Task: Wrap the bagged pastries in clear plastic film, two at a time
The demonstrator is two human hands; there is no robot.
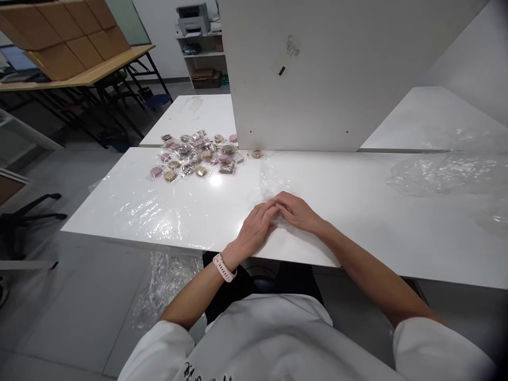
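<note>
My left hand (pixel 257 228), with a pale pink band on the wrist, and my right hand (pixel 298 211) meet near the front of the white table (pixel 341 185). Fingers of both hands are closed on a clear plastic bag (pixel 272 182), which spreads away from me over the tabletop. Whether anything lies inside the bag under my fingers is hidden. Just beyond the bag is one small, round, brownish wrapped piece (pixel 256 154). Farther left lies a pile of small wrapped pieces (pixel 200 153), pink, tan and dark, each in clear film.
A sheet of clear film (pixel 159 211) covers the table's left end, and more film (pixel 164 280) hangs below its edge. Crumpled clear plastic (pixel 444 172) lies at the right. A tall white panel (pixel 317 95) stands behind the table. Cardboard boxes (pixel 67 37) sit on a far desk.
</note>
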